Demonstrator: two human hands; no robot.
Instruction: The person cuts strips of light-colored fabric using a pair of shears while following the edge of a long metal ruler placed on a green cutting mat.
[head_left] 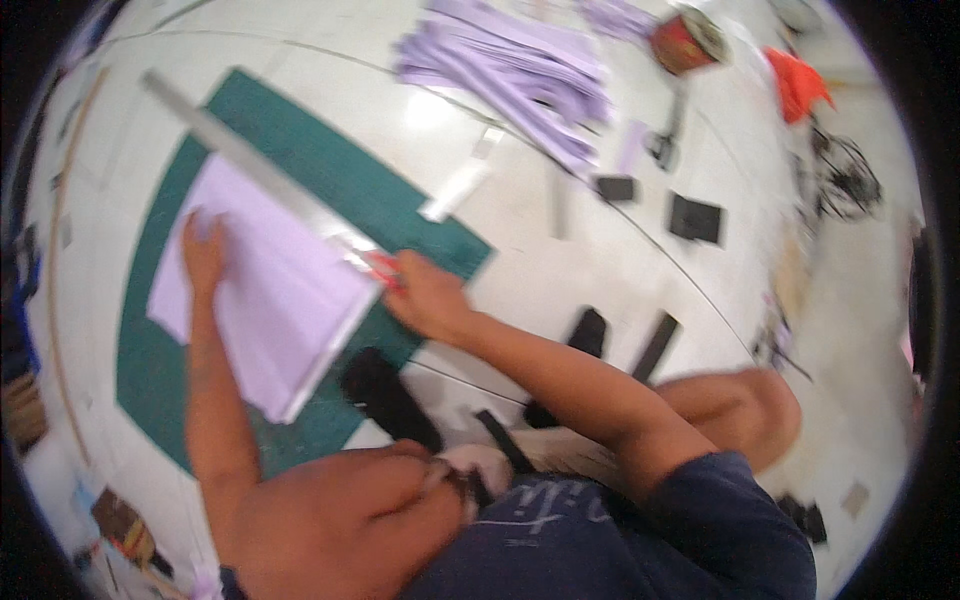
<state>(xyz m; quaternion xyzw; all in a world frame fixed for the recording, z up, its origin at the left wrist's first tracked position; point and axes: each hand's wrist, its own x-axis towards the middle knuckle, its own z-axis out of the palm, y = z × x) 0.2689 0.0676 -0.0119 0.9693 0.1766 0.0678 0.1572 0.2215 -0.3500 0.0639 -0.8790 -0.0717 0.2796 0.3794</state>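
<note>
Lying on the green mat (330,170): 1 lilac cloth piece (280,290), spread flat, pale band along its edge between 4 and 5 o'clock; layer count, cannot tell for blur.

Grey straightedge (240,153), 1: set along the cloth's upper border, from 11 o'clock to past 2 o'clock, counted from the cloth's middle.

Left hand (205,258), 1: at 10 o'clock on the cloth, fingers apart, resting on it, gripping nothing that I can see.

Right hand (428,295), 1: at 3 o'clock, clamped on 1 red-handled tool (380,268) by the straightedge's near end; tip too blurred to identify.

Surroundings, from the mat: lilac cloth pile (510,70) between 1 and 2 o'clock; dark-handled scissors (663,150) between 2 and 3.

Handling notes, my judgement from where I stand: the cloth looks soft and apt to creep, so keep the left palm broad and even. Some pressure nearer the straightedge would guard against skidding. Hold the tool snug to that edge, 1 steady pass, left fingers clear of its line. Smooth creases first; a ridge could throw the line off.
</note>
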